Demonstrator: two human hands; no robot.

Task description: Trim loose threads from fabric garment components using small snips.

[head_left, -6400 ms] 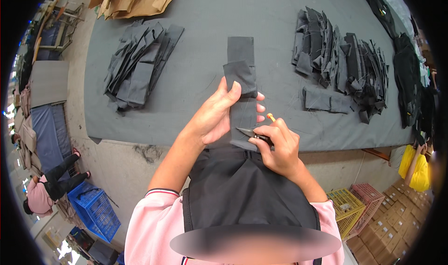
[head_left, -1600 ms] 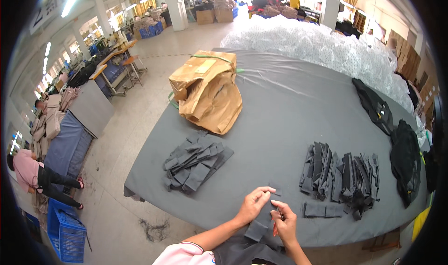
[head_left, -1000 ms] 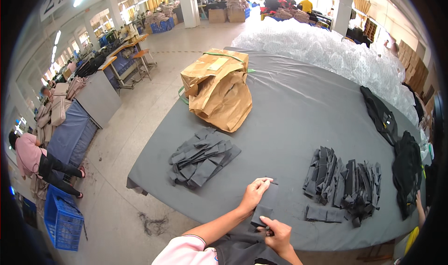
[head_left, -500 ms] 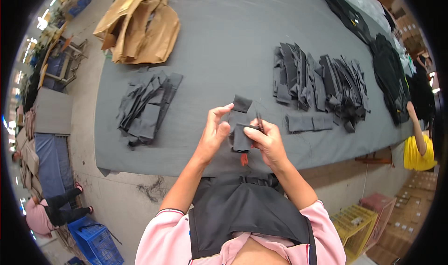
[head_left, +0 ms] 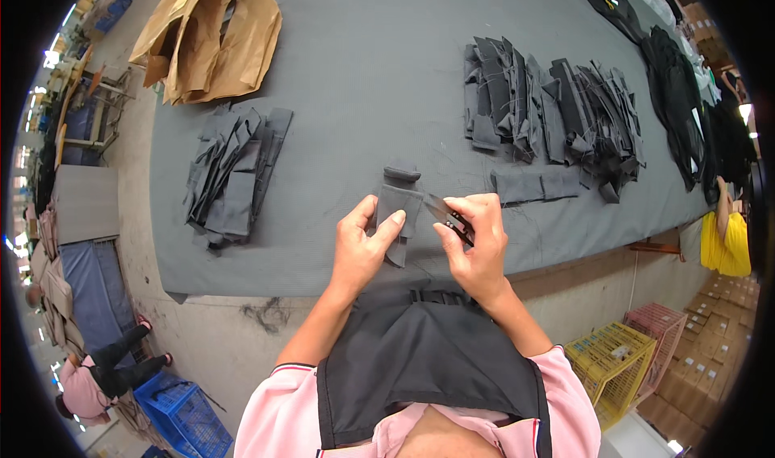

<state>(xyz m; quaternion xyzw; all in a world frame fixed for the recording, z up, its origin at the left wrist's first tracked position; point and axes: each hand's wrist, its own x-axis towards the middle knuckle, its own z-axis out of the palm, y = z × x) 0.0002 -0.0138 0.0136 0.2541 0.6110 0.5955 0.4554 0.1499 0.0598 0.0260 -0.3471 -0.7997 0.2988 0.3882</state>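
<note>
Over the near part of the table, my left hand (head_left: 359, 246) pinches a dark grey fabric piece (head_left: 398, 205) between thumb and fingers. The piece is folded, with one flap at its far end and a narrow end hanging below. My right hand (head_left: 482, 238) is closed around small black thread snips (head_left: 452, 219). Their blades point up and left, close to the right edge of the fabric; whether they touch it I cannot tell. A flat dark grey strip (head_left: 537, 186) lies on the table beyond my right hand.
A pile of grey fabric pieces (head_left: 234, 175) lies left, and larger bundles (head_left: 517, 99) lie right. Brown paper (head_left: 222, 42) sits far left, black garments (head_left: 674, 95) far right. Crates (head_left: 609, 365) stand on the floor. A person in yellow (head_left: 725, 240) is at the right.
My left hand has taken hold of the fabric piece, which my right hand held before. The snips now extend from my right hand with their blades toward the fabric. The view has shifted slightly.
</note>
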